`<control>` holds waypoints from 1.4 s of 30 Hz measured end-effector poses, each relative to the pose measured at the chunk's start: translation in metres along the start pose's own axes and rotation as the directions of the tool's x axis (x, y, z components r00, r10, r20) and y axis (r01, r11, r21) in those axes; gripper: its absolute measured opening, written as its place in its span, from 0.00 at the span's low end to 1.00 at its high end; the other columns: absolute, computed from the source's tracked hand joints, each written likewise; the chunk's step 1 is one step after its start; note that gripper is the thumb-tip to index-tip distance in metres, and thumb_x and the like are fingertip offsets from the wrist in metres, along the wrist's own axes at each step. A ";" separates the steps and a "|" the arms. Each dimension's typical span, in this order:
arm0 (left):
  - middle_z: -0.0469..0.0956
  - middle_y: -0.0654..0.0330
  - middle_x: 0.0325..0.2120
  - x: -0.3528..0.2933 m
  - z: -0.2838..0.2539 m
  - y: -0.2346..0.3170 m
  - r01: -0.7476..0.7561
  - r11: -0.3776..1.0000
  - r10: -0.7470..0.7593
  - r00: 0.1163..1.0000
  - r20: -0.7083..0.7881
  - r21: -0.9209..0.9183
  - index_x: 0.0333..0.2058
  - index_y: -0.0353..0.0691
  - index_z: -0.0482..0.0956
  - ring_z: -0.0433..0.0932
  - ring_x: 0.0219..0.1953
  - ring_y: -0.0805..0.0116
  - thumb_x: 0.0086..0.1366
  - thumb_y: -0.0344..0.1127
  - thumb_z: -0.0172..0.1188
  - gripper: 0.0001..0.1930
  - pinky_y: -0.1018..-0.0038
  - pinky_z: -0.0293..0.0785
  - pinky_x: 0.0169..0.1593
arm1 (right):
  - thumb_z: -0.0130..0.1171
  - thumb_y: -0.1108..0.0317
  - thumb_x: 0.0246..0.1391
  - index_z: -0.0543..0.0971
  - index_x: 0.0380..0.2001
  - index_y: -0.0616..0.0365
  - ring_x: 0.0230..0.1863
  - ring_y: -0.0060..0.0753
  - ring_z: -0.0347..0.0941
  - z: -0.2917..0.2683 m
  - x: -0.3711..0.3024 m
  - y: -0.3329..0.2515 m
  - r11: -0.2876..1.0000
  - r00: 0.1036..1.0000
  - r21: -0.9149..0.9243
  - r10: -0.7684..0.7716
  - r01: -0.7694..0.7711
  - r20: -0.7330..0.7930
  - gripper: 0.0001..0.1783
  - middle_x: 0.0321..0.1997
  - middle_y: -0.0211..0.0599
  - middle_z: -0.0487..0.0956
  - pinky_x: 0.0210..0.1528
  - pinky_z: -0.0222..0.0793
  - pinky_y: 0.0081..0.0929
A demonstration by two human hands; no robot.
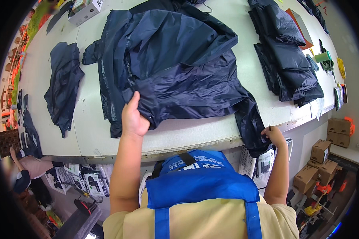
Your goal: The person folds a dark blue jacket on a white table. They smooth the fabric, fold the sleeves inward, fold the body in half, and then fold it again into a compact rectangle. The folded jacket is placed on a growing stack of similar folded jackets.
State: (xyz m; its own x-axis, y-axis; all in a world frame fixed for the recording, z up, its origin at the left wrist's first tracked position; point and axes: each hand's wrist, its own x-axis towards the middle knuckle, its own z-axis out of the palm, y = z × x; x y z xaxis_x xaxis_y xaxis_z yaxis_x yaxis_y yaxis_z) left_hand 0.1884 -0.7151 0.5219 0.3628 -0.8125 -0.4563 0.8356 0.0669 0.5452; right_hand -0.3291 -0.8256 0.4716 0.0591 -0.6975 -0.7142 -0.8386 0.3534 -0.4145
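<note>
Left hand (135, 119), fingers gripping dark garment (191, 89); right hand (276, 136), fingers closed on its sleeve (249, 119), slim dark tip (269, 126) protruding above them.

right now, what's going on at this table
A person in a blue apron is handling a dark jacket spread on a white table. The left grip is on the fabric at the near side. The right grip is beside the sleeve that hangs past the near edge, with a thin dark tool, too small to identify. Folded dark clothes lie to the right.
</note>
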 end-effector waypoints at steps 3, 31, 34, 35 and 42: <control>0.75 0.54 0.47 0.011 -0.025 0.018 -0.190 0.962 0.222 0.963 -0.153 0.196 0.57 0.36 0.64 0.76 0.48 0.58 0.64 0.26 0.55 0.23 0.63 0.72 0.54 | 0.53 0.69 0.56 0.81 0.31 0.67 0.23 0.27 0.73 -0.018 -0.024 -0.031 0.910 0.982 0.411 -0.124 0.057 0.139 0.12 0.25 0.34 0.78 0.28 0.70 0.23; 0.59 0.52 0.61 -0.027 0.042 -0.066 -0.486 0.247 -0.156 0.834 0.530 0.838 0.49 0.39 0.76 0.69 0.56 0.58 0.43 0.42 0.77 0.34 0.66 0.68 0.56 | 0.45 0.55 0.65 0.72 0.44 0.75 0.16 0.28 0.66 0.016 -0.129 -0.231 0.421 0.016 0.880 -0.903 0.219 0.428 0.26 0.13 0.33 0.69 0.23 0.67 0.30; 0.57 0.50 0.62 -0.030 0.045 -0.055 -0.547 0.154 -0.097 0.820 0.564 0.823 0.45 0.40 0.77 0.65 0.59 0.54 0.45 0.36 0.75 0.27 0.64 0.67 0.57 | 0.52 0.56 0.61 0.74 0.50 0.56 0.23 0.31 0.75 -0.007 -0.145 -0.233 0.889 0.766 -0.102 -0.321 0.447 0.557 0.20 0.17 0.36 0.75 0.30 0.70 0.28; 0.57 0.49 0.62 -0.031 0.045 -0.053 -0.570 0.091 -0.078 0.813 0.577 0.816 0.42 0.40 0.77 0.64 0.59 0.53 0.45 0.34 0.74 0.23 0.64 0.66 0.58 | 0.54 0.57 0.60 0.74 0.50 0.57 0.26 0.36 0.77 -0.001 -0.137 -0.222 0.836 0.888 -0.335 -0.334 0.434 0.317 0.20 0.21 0.39 0.78 0.32 0.71 0.31; 0.65 0.51 0.58 -0.039 0.058 -0.038 -0.610 0.200 -0.023 0.780 0.626 0.767 0.23 0.37 0.74 0.64 0.59 0.53 0.50 0.30 0.69 0.10 0.64 0.60 0.60 | 0.64 0.73 0.48 0.73 0.52 0.56 0.30 0.31 0.68 0.042 -0.120 -0.238 0.672 0.670 -0.005 -0.740 0.741 -0.055 0.25 0.51 0.43 0.73 0.36 0.67 0.26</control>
State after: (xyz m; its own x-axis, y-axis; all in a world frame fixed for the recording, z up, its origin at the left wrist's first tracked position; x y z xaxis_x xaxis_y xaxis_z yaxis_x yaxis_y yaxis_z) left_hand 0.1186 -0.7193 0.5601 0.0054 -0.9974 0.0716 -0.3708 0.0645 0.9265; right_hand -0.1139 -0.8001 0.6321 0.6303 -0.7635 -0.1409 -0.5224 -0.2828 -0.8045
